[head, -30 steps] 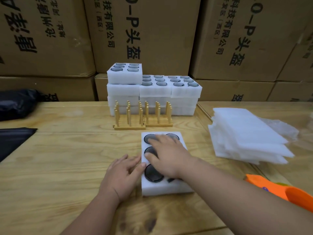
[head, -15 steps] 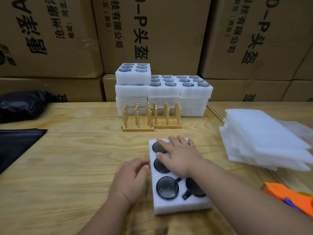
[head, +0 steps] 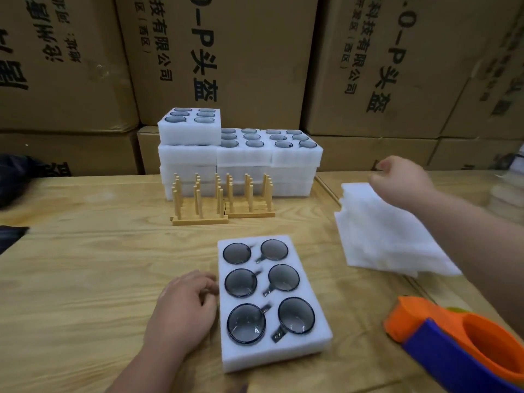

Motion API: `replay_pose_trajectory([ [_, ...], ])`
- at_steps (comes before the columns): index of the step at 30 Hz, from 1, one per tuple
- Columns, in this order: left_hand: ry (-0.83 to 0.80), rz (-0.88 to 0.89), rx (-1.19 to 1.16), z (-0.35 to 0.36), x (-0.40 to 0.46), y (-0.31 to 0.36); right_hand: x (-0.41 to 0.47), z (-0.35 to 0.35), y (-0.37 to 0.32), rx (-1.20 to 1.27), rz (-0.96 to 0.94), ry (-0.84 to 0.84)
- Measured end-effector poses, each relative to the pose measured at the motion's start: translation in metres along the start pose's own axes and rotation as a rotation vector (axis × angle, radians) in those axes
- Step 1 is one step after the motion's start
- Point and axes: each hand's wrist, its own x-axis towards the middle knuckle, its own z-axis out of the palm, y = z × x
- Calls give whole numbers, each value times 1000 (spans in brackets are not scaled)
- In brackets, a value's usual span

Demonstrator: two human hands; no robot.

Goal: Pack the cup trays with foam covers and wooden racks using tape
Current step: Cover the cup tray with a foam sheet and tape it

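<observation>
A black bag [head: 14,177] lies far left. The left hand [head: 181,313], fingers loosely curled, touches the cup tray [head: 272,355]. Behind stand wooden racks [head: 224,199] before stacked trays [head: 241,160]. The right hand [head: 399,177] hovers over foam covers [head: 382,239], blurred; grip unclear. Tape dispenser [head: 453,336] near right.
</observation>
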Motion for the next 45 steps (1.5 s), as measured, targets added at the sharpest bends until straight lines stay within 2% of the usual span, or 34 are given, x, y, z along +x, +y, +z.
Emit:
replay_pose_trajectory([
  [4, -28, 8, 44, -1, 0, 3, 17, -21, 62, -118, 364, -189],
  [7, -21, 7, 54, -2, -2, 5, 16, -17, 85, -88, 476, -363],
  [9, -17, 8, 62, -2, -3, 6, 17, -11, 92, -126, 463, -382],
  [12, -1, -3, 53, -2, -4, 7, 17, -6, 89, -217, 423, -320],
  [23, 2, -15, 19, -1, -5, 6, 0, -17, 65, -157, 387, -234],
  [28, 1, -11, 34, -1, -3, 5, 1, -34, 60, 171, 476, -241],
  [34, 5, -16, 19, -1, -4, 5, -14, -40, 39, 627, 399, -175],
  [39, 7, -14, 14, -1, -4, 8, -40, -26, 6, 760, 291, -277],
  [45, 14, -9, 12, -1, -3, 4, -85, 18, -21, 754, 207, -428],
])
